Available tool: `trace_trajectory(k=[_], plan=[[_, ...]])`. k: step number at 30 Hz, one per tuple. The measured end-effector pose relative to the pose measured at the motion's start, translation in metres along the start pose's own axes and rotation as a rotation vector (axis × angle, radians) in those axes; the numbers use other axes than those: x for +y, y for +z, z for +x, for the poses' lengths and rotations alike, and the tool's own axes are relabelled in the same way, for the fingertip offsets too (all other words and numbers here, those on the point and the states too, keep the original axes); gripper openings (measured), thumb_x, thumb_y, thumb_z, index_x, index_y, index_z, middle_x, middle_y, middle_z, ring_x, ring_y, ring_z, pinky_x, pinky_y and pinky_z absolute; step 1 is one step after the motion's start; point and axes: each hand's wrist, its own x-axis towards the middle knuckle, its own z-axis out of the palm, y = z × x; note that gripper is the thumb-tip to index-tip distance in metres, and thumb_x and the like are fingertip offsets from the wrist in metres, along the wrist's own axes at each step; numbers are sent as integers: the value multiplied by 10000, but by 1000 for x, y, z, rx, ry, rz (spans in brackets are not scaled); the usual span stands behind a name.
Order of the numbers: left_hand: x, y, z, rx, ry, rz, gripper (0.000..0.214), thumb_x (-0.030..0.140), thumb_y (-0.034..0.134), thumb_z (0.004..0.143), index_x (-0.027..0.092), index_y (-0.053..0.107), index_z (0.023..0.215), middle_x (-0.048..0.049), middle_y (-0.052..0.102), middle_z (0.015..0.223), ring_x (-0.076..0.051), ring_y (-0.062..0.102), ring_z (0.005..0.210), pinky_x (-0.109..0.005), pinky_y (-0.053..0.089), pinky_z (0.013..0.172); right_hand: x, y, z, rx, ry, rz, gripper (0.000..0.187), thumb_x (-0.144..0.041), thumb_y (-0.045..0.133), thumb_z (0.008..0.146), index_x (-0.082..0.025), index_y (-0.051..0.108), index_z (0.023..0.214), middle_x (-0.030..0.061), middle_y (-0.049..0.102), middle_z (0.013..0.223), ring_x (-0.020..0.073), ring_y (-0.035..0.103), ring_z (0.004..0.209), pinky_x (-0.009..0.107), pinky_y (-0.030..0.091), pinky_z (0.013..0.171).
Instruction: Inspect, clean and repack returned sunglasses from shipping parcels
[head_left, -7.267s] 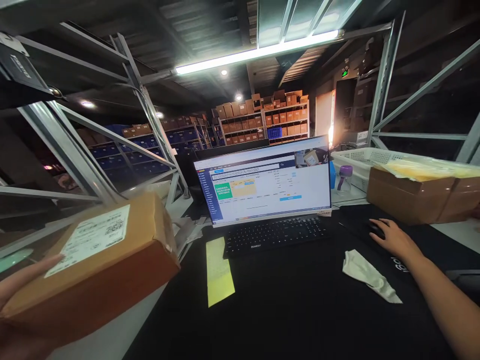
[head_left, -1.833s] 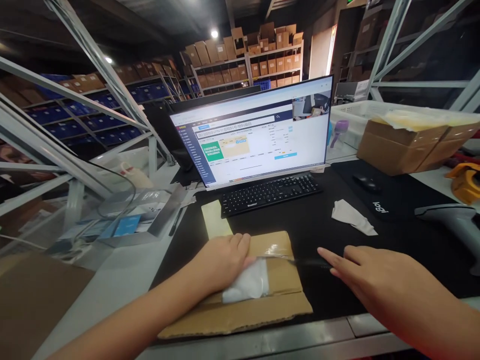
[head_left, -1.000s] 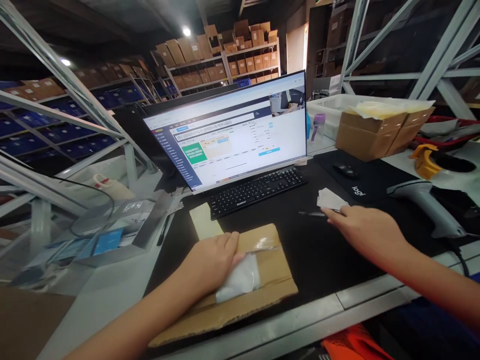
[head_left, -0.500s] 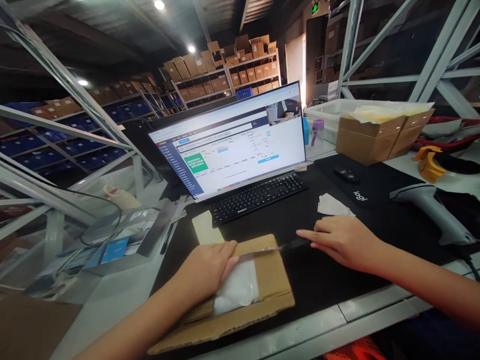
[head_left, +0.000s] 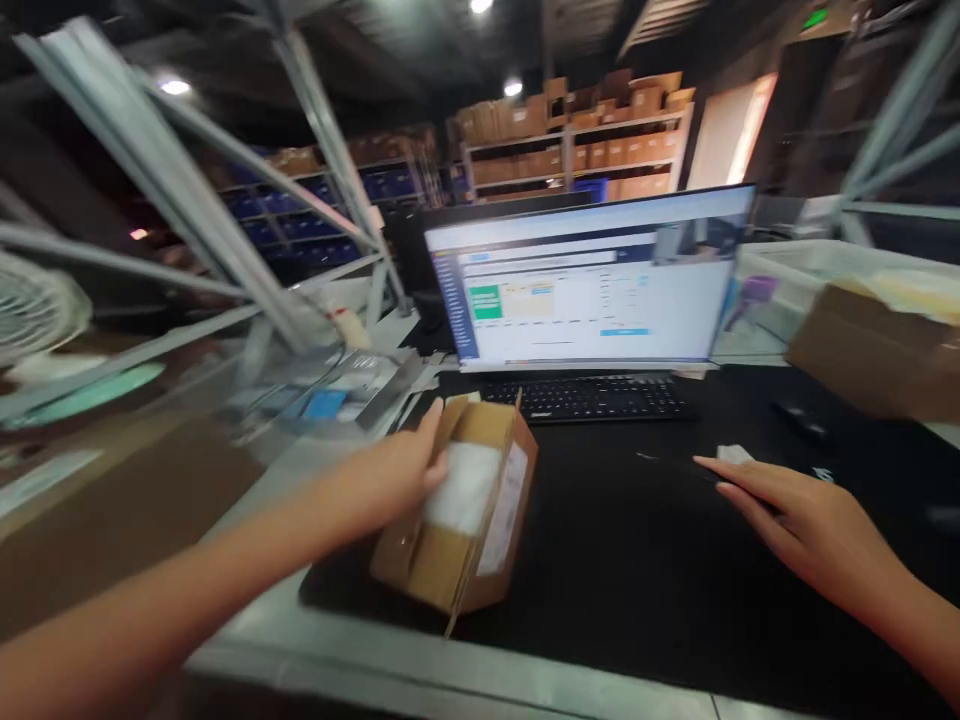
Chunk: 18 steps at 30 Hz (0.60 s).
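A cardboard box [head_left: 517,500] stands tilted on the black desk mat, its top flaps partly raised. White material [head_left: 463,485] shows at its opening, and a white label covers the side facing right. My left hand [head_left: 416,455] grips the box by its left flap, thumb and fingers closed on the edge. Apart from the box, at the right, my right hand [head_left: 795,505] hovers over the mat with fingers pinched together. Something thin and dark shows at its fingertips, too blurred to name. A scrap of white paper [head_left: 733,454] lies just behind those fingers.
Behind the mat stand a keyboard [head_left: 592,397] and a lit monitor [head_left: 592,290]. A mouse [head_left: 801,420] and an open carton [head_left: 870,350] are at the right. A grey tray [head_left: 386,390] of small items sits left, near metal rack bars [head_left: 322,120].
My left hand has turned the box, so its labelled side now faces right. My right hand stays off to the right, away from the box. The camera view has swung left.
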Motion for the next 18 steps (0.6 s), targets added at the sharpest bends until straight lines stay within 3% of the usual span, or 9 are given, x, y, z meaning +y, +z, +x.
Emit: trace_trajectory(k=[2, 5, 10, 14, 18], plan=[[-14, 0, -7, 7, -120, -115, 764, 347, 441, 950, 68, 95, 1572, -177, 746, 1013, -310, 737, 849, -352, 540, 704, 1, 0, 4, 15, -29, 7, 373, -426, 484, 1036, -332, 607, 1375, 41, 750, 1121, 237, 732, 889, 343, 542, 667], [-29, 3, -11, -146, -298, -335, 743, 373, 395, 955, -2, 106, 1528, -137, 735, 717, -301, 707, 580, -319, 507, 515, -13, 1, 19, 54, -129, 58, 429, -357, 528, 1025, -368, 533, 1454, 58, 737, 1113, 231, 717, 857, 360, 524, 674], [-41, 7, -5, -218, -424, -501, 790, 363, 357, 963, -143, 38, 1478, -174, 696, 592, -327, 705, 551, -319, 512, 484, -93, 10, 40, 108, -447, 80, 578, -196, 510, 1023, -308, 370, 1573, 44, 706, 933, 191, 645, 737, 327, 442, 670], [-50, 8, 0, -222, -458, -542, 712, 358, 337, 961, -221, 300, 1374, -203, 667, 548, -324, 717, 585, -310, 531, 532, -164, 27, 49, 123, -646, 5, 425, -215, 554, 1019, -166, 532, 1441, 45, 705, 838, 173, 554, 649, 346, 339, 631], [-58, 9, 2, -244, -468, -583, 649, 371, 306, 967, -185, 519, 1225, -200, 660, 533, -294, 716, 568, -292, 551, 587, -200, 43, 60, 169, -693, -90, 295, -215, 557, 1024, -119, 628, 1294, 36, 658, 729, 162, 490, 604, 358, 258, 596]])
